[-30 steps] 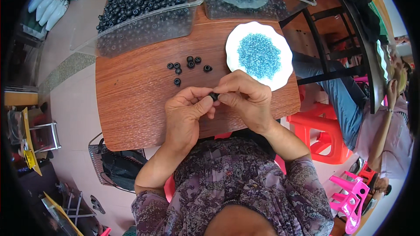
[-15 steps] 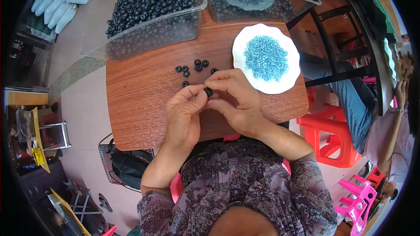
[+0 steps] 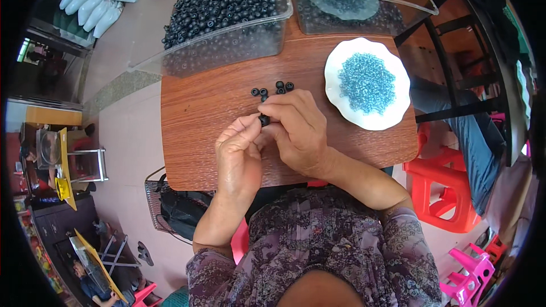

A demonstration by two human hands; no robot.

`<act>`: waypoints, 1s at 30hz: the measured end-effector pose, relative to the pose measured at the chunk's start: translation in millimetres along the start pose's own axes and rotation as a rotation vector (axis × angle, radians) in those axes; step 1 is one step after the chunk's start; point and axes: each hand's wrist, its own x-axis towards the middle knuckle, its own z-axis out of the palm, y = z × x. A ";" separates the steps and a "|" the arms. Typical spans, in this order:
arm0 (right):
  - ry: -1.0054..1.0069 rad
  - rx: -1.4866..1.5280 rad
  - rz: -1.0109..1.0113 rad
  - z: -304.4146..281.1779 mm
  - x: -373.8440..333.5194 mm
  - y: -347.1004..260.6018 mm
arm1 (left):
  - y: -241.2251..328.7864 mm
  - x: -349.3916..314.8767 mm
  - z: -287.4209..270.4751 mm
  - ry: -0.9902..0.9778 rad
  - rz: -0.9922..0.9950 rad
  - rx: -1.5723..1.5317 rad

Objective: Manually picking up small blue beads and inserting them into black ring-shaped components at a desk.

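the step in hand looks like close fingertip work on a single dark bead (image 3: 264, 120), held up in front of the person, above the near half of the wood-grained worktop (image 3: 199, 125). the left hand (image 3: 236, 145) grasps it, thumb and forefinger pinched on its side. the right hand (image 3: 301, 136) meets it there, bent fingers closed in around the bead's upper and right sides; whether they grip the bead itself, or something too fine to make out, cannot be told.

as a judgement, the next move calls for a steady pinch from the left and small, precise motion from the right, since a bead so small and round could slip and roll.

just beyond the right hand's knuckles, several loose beads (image 3: 255, 92) of the same dark kind lie on the worktop in a loose cluster; the hand may hide more.

at the far edge, a clear plastic box (image 3: 227, 51) is heaped with dark beads, the pile visible through its wall. beside it, to the right, a second clear box (image 3: 310, 23) holds dark beads too; a pale rounded shape shows at its front wall, perhaps a reflection. to the right of the hands, well apart from them, a white scalloped plate (image 3: 402, 91) carries a spread mound of tiny blue beads (image 3: 367, 82).
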 end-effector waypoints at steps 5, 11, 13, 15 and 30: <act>-0.014 0.065 -0.007 10.6 5.1 1.0 | -0.2 2.3 -10.1 0.028 0.041 0.017; -0.026 0.119 -0.037 22.3 10.7 9.0 | 3.8 10.5 -12.0 0.081 0.086 0.017; -0.019 0.156 -0.089 25.1 12.4 11.0 | 5.7 9.5 -10.2 0.094 0.100 -0.002; -0.023 0.162 -0.098 26.1 13.3 12.4 | 7.6 12.4 -11.9 0.029 0.084 -0.001; -0.134 0.019 0.244 -25.0 18.6 -12.8 | 91.3 23.0 37.1 0.052 0.829 0.714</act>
